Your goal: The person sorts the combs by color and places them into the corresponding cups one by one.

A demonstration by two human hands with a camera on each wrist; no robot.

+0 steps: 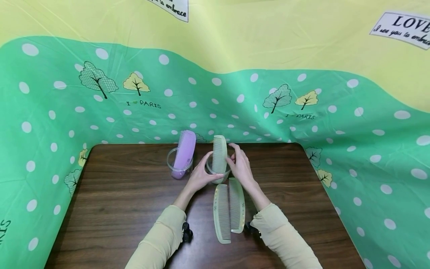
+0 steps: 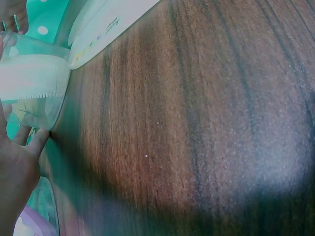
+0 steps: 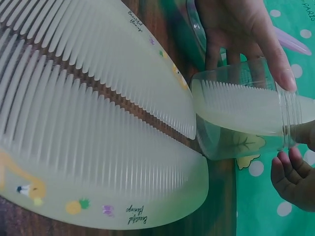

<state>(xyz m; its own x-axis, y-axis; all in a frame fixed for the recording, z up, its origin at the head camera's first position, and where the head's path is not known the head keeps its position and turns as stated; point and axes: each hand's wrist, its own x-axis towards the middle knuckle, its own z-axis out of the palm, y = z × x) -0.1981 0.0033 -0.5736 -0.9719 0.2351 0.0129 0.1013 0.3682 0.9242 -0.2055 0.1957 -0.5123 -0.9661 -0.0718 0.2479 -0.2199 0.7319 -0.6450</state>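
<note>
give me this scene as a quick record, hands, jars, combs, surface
left hand: grips the right-hand jar
right hand: at that jar's rim, beside its comb
right-hand jar: clear, holds a pale green comb rising above the rim
left-hand jar: clear, holds a tilted purple comb
loose combs: two pale green combs lying flat, teeth facing
surface: dark wood-grain table

left hand [image 1: 199,177]: curved in grip | right hand [image 1: 241,167]: seemingly loosely bent | forearms [image 1: 184,197]: angled inward
</note>
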